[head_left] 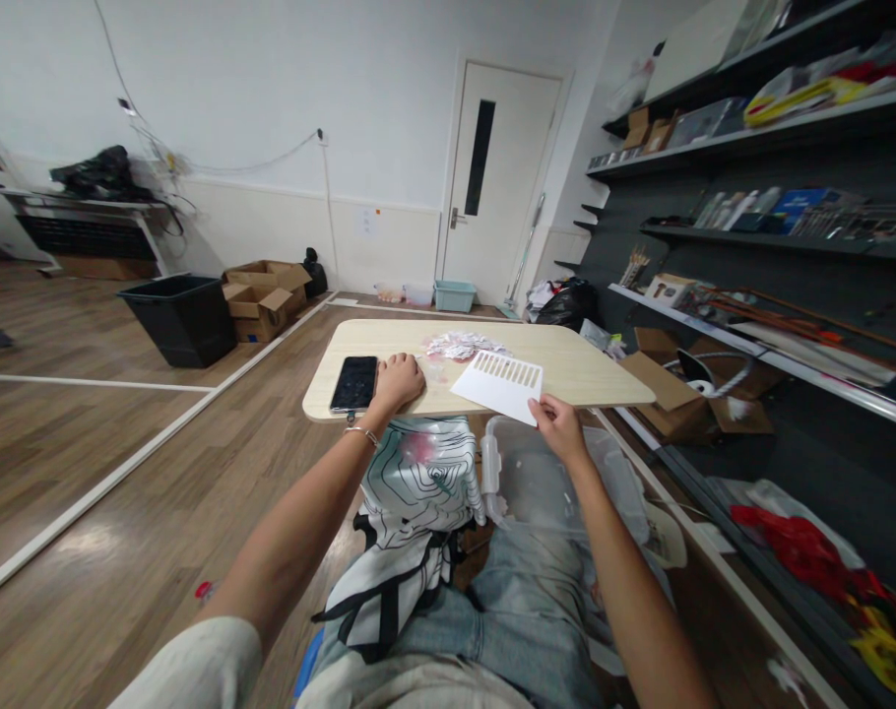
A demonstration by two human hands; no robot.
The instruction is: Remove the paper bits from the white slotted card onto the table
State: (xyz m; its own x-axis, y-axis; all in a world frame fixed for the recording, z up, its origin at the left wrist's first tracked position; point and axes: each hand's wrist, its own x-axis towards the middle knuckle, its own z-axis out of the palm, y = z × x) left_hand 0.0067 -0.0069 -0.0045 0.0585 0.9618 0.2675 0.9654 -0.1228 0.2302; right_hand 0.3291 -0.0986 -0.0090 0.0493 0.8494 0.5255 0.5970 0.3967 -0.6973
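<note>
My left hand (401,381) rests on the pale tabletop (588,379) with its fingers curled under. Whatever they hold, if anything, is hidden. Just left of it lies a black phone (354,383), screen up. Between thumb and fingers, my right hand (558,425) grips the lower right corner of a white card with a row of slots (498,392). That card is tilted over the table's near edge. Behind it spreads a pile of small white and pinkish paper pieces (464,345).
A clear plastic box (537,473) stands below the table's near edge, beside a patterned cloth (422,473). To the right are loaded shelves (773,236) and an open cardboard box (676,394). A black bin (182,320) stands on the left floor.
</note>
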